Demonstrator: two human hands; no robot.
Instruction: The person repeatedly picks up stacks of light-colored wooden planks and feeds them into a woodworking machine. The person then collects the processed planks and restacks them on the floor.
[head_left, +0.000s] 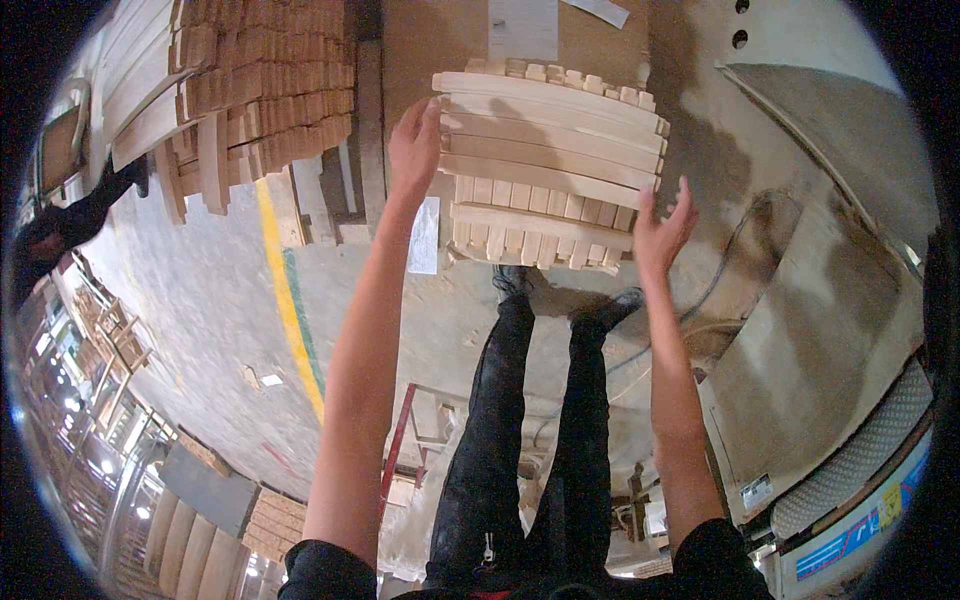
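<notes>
Bare forearms [365, 340] stretch toward a stack of pale wooden slats [560, 125], lying before the shoes [511, 284]. The left hand [413, 150] is at its left end; whether it grips, I cannot tell. The right hand [665, 230] is open beside the right edge. Floor [200, 290] stretches wide leftward, below a timber pile [265, 90]; rightward lies a dark cable [722, 270].

The view looks steeply down from the person's head, through the left of two wide fisheye cameras worn side by side. The black sleeves [328, 572] at the lower edge sit nearest the lens; the left hand [414, 150] and right hand [661, 236] are farther off, in the upper half, and the floor [200, 290] is farther still. The wide lens also reaches well out sideways, bending straight edges toward its round, dark rim.
</notes>
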